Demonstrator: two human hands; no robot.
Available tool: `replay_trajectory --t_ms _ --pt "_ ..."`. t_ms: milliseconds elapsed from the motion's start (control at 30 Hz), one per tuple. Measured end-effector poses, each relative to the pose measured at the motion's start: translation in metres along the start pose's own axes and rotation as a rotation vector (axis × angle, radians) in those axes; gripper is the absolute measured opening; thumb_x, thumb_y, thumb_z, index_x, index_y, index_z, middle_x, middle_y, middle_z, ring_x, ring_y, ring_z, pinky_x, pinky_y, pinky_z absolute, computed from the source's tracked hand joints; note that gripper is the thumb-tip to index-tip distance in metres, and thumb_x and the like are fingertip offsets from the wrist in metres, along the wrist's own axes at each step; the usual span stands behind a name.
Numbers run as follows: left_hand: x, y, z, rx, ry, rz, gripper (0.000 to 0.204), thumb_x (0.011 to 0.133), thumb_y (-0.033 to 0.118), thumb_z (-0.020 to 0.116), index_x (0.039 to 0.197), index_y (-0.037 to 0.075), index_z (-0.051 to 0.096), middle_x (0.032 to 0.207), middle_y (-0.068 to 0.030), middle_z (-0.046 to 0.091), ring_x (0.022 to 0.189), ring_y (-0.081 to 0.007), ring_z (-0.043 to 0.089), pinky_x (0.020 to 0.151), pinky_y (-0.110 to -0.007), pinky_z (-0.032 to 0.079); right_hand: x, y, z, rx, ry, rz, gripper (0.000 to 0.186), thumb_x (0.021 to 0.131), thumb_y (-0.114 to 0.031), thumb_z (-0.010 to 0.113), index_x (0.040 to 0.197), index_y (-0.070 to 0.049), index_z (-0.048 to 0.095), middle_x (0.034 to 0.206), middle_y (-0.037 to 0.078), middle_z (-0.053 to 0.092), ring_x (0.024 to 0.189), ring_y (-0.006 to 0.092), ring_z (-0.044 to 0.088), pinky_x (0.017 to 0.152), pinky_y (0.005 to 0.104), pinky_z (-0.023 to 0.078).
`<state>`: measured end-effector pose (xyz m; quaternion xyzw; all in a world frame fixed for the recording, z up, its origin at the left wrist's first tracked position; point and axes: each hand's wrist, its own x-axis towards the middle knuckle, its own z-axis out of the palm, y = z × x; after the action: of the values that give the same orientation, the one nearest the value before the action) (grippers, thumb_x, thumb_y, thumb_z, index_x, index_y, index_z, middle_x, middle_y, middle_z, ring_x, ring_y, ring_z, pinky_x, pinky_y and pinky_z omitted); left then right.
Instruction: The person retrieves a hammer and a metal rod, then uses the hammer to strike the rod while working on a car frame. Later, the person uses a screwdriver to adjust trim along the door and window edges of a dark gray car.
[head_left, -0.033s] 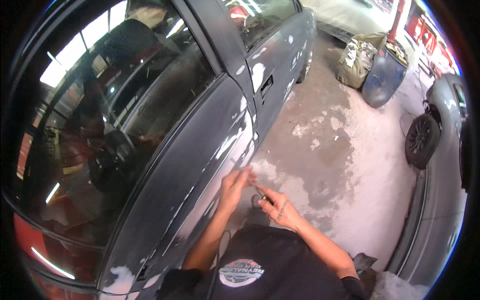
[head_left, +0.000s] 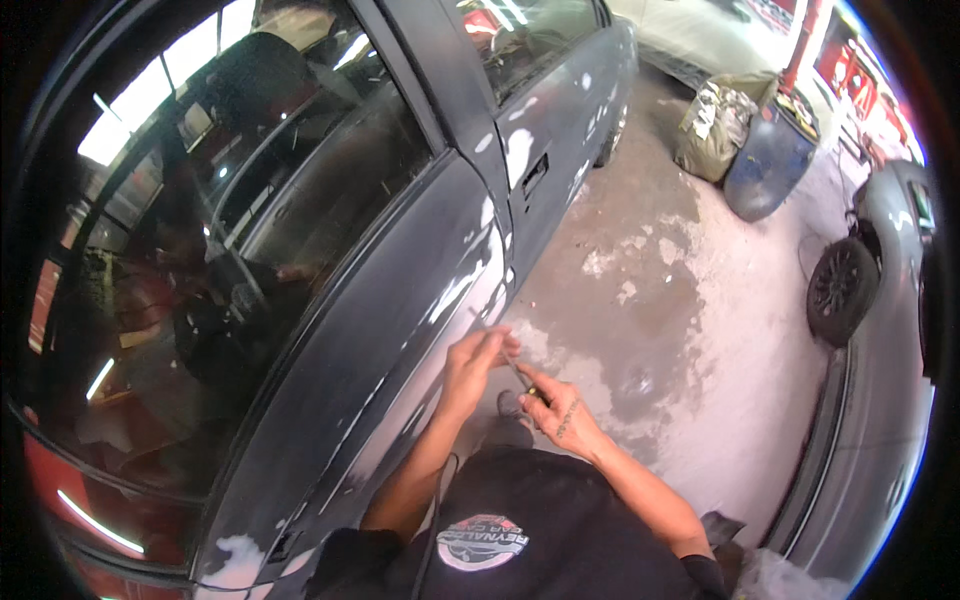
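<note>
My right hand (head_left: 563, 412) is closed round the handle of a screwdriver (head_left: 519, 375), whose thin grey shaft slants up and left; a bit of yellow shows at the handle. Bent fingers of my left hand (head_left: 476, 362) close about the shaft, and its tip sticks out past them toward the car. Just left of both hands is a car door (head_left: 345, 320) in matt dark grey, with white and pale patches along its side. The tip lies in front of the door's lower side; I cannot tell whether it touches.
Ahead, a second door (head_left: 560, 130) has white patches and an open handle recess. A stuffed sack (head_left: 714, 130) and a blue drum (head_left: 768, 165) stand on the stained floor (head_left: 640, 300). To the right is a grey car (head_left: 890, 430) with a dark wheel (head_left: 843, 290) beside it.
My hands shift very slightly, and the screwdriver's shaft shows more clearly, its tip now visible above the left fingers. Both hands keep their hold.
</note>
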<state>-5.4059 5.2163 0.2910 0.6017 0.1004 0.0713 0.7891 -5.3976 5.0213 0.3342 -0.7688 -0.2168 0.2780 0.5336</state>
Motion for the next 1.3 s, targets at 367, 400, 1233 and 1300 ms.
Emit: replay_trajectory --t_ms 367,400,1233,1300 --pt "0.199 0.057 0.031 -0.141 -0.076 0.025 0.038 0.106 0.030 0.052 0.121 -0.003 0.063 0.093 -0.0102 0.070 0.086 -0.0194 0.068 0.083 -0.034 0.055 0.165 -0.031 -0.088 -0.131 0.304 -0.284 0.051 0.090 -0.008 0.062 0.141 -0.003 0.055 0.082 0.021 0.062 0.076 0.0325 0.063 0.073 0.0403 0.050" --pt "0.205 0.062 0.031 -0.129 -0.046 0.031 0.038 0.106 0.030 0.052 0.121 -0.003 0.063 0.092 -0.0101 0.070 0.086 -0.0191 0.068 0.083 -0.034 0.055 0.177 -0.031 -0.093 -0.165 0.326 -0.358 0.051 0.089 -0.008 0.063 0.140 -0.004 0.056 0.073 0.018 0.059 0.066 0.0269 0.062 0.067 0.0380 0.049" --pt "0.275 0.078 0.049 -0.073 0.467 0.105 0.035 0.104 0.028 0.056 0.110 -0.004 0.067 0.087 -0.0121 0.070 0.078 -0.0199 0.068 0.077 -0.034 0.056 0.306 -0.046 -0.209 -0.248 -0.178 -0.539 0.045 0.088 -0.003 0.065 0.132 0.001 0.061 0.084 0.021 0.063 0.074 0.0392 0.063 0.070 0.0440 0.050" --pt "0.275 0.077 0.048 -0.081 0.479 0.109 0.032 0.104 0.026 0.057 0.110 -0.004 0.067 0.087 -0.0122 0.070 0.079 -0.0197 0.068 0.076 -0.034 0.056 0.308 -0.048 -0.208 -0.211 -0.190 -0.549 0.045 0.088 -0.003 0.065 0.133 0.001 0.061 0.084 0.021 0.063 0.074 0.0401 0.063 0.071 0.0439 0.050"
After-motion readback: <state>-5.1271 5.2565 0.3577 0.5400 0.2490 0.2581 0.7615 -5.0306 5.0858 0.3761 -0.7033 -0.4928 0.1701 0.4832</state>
